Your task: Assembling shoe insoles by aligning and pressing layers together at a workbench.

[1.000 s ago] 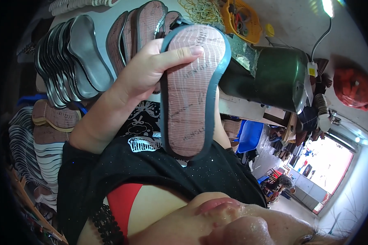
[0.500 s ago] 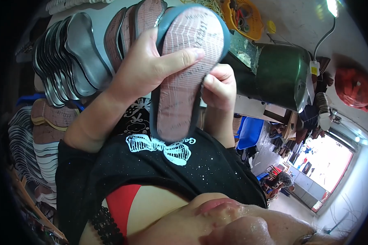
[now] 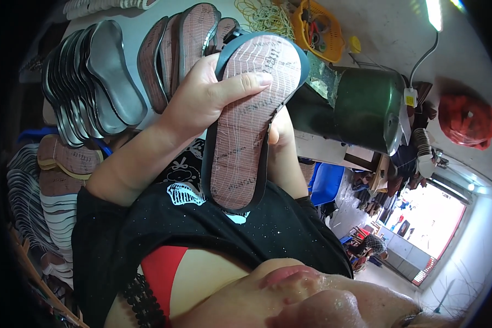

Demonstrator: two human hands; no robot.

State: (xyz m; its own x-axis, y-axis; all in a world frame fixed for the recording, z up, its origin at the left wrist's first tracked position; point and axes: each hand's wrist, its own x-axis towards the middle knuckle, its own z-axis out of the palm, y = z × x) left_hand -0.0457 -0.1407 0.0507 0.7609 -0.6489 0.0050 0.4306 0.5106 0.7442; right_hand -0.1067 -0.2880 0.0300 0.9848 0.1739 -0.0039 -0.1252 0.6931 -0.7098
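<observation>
Left hand (image 3: 216,93) clamps a dark-rimmed insole upright before the chest

Its thumb lies across the upper part of the brown, lined face of the insole (image 3: 238,147), the fingers hidden behind; that grip probably steadies the piece while leaving its sides and lower end uncovered. The lined side faces the camera, presumably so that it and its rim can be looked over. At the insole's 3 o'clock edge, the right hand (image 3: 281,128) shows only in part, perhaps as a second support; whether it pinches the rim, I cannot tell.

Outward from there, similar brown insoles (image 3: 198,41) lie toward 11 o'clock, and a leaning row of shiny dark insoles (image 3: 112,76) toward 10, likely nested to save room. White-edged stacked pieces (image 3: 60,216) sit at 8 o'clock. Toward 12 to 1 lie a heap of yellowish bands (image 3: 265,17) and a yellow basket (image 3: 335,44), which seems to keep small items together. A green rounded housing (image 3: 366,106) stands at 2 o'clock, a blue bin (image 3: 328,183) at 4.
</observation>
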